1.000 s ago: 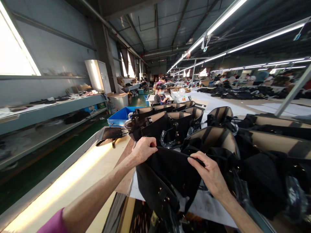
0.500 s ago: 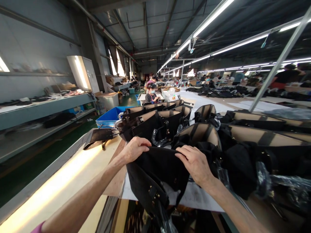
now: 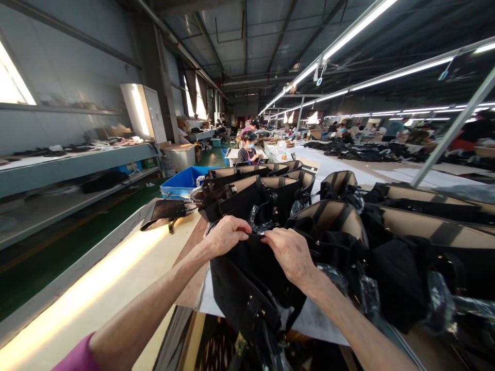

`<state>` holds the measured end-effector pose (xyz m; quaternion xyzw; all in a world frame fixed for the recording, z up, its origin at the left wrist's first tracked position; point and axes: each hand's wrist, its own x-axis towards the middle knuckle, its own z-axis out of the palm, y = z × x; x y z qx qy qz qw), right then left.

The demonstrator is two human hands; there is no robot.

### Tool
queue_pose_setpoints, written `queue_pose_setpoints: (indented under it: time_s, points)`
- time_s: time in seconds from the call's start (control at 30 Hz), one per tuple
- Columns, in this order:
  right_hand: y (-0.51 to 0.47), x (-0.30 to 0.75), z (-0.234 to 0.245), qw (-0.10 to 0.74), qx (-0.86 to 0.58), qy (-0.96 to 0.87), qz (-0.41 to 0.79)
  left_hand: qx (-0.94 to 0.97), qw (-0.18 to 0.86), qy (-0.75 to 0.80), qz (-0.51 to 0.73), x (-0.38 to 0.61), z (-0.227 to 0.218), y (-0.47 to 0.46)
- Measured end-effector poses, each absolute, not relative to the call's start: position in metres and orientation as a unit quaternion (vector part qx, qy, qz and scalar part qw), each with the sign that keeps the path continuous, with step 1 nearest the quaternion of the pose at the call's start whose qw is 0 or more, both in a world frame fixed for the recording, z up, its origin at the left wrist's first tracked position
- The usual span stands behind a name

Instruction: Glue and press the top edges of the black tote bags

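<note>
A black handbag [image 3: 251, 278] hangs over the near edge of the worktable. My left hand [image 3: 227, 234] is closed on the top rim of this bag at its left end. My right hand [image 3: 289, 253] grips the same rim just to the right, its fingers curled over the edge close to the left hand. Small gold fittings show on the bag's side below my hands.
Several open black bags with tan lining [image 3: 332, 216] stand in rows behind. A dark flat piece [image 3: 164, 210] lies at the table's left edge, a blue bin [image 3: 184, 181] beyond it. Grey shelving [image 3: 77, 165] lines the left wall. A seated person [image 3: 247, 150] works farther back.
My right hand has slid left along the bag's rim, coming close to my left hand. The left hand has kept its grip.
</note>
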<state>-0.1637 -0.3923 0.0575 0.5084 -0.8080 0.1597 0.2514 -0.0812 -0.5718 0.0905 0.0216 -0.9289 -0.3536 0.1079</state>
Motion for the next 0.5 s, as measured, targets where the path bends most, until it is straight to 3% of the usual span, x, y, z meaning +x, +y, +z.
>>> queue_pose_setpoints:
  time_s: [0.5]
  points:
    - [-0.401, -0.150, 0.066, 0.230, 0.464, -0.839, 0.164, 0.004, 0.117, -0.942, -0.315, -0.083, 0.088, -0.573]
